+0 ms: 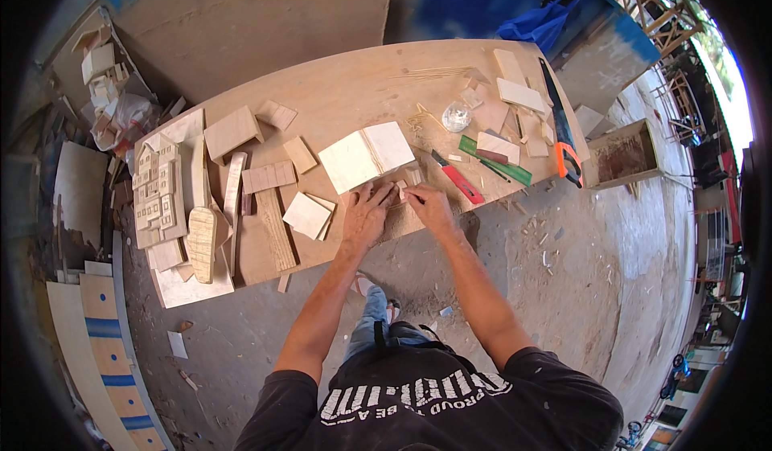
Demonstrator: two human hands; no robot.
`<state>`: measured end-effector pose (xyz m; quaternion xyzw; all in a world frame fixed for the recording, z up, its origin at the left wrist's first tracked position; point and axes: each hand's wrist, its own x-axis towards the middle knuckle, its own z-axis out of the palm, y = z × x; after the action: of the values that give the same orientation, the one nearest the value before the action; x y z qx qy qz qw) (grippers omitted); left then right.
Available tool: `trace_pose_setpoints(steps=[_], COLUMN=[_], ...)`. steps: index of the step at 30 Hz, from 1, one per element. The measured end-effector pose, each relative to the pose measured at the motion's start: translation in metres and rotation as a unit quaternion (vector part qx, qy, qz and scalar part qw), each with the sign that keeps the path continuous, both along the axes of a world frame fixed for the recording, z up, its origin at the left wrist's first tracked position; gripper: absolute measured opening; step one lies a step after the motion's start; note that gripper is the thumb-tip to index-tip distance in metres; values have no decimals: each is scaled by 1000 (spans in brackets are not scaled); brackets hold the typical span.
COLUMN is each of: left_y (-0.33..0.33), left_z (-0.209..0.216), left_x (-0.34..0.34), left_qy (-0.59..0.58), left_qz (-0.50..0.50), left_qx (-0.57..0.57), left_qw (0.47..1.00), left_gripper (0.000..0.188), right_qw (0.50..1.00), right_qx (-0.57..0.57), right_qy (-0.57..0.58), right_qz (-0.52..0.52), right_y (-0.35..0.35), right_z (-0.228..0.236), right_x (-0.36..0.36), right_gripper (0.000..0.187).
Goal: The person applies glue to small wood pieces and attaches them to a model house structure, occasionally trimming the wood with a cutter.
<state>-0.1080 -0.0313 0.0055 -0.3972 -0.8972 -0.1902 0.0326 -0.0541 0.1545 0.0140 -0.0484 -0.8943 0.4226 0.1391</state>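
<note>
At the near edge of the wooden worktable (pixel 322 89), my left hand (pixel 368 216) lies flat with its fingers stretched forward. My right hand (pixel 430 210) is closed in a pinch beside it, at a small piece of wood (pixel 402 188). Just beyond both hands stands a small wooden house model (pixel 366 158) with a pale two-sided roof. A red utility knife (pixel 457 179) lies right of my right hand. Square wooden pieces (pixel 307 215) are stacked left of my left hand. What lies under my left fingers is hidden.
Right of the knife are a green strip (pixel 496 160), a clear jar (pixel 457 116) and a handsaw with an orange handle (pixel 569 164). Loose wood blocks (pixel 269 176) and a detailed wooden building model (pixel 159 186) occupy the left. Scraps litter the floor (pixel 547 234).
</note>
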Motion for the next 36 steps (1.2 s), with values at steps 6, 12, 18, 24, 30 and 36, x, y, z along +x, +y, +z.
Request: trace_pose_setpoints(steps=[6,12,18,24,30,36], left_y=[0,-1,-2,-2,-2,-11], left_z=[1,4,4,1,3,5], left_x=[1,-1,-1,-1,2,3], left_qy=[4,-8,-5,-5,-23,10], left_qz=[0,-13,-11,-14,-4,-3], left_qx=[-4,-1,0,4,1,21], left_qw=[1000,1000,1000,1000,1000,1000], left_gripper=[52,55,56,56,58,54], right_qw=[996,965,973,987,999,994], right_qx=[28,207,153,77,18,-59], right_qy=[-11,11,18,14,-11,2], right_qz=[86,161,171,141,32,-91], right_y=[14,20,22,19,12,7], right_z=[7,-5,-3,6,32,30], right_x=[-5,-10,-11,-9,4,51], right_gripper=[14,16,16,14,16,20])
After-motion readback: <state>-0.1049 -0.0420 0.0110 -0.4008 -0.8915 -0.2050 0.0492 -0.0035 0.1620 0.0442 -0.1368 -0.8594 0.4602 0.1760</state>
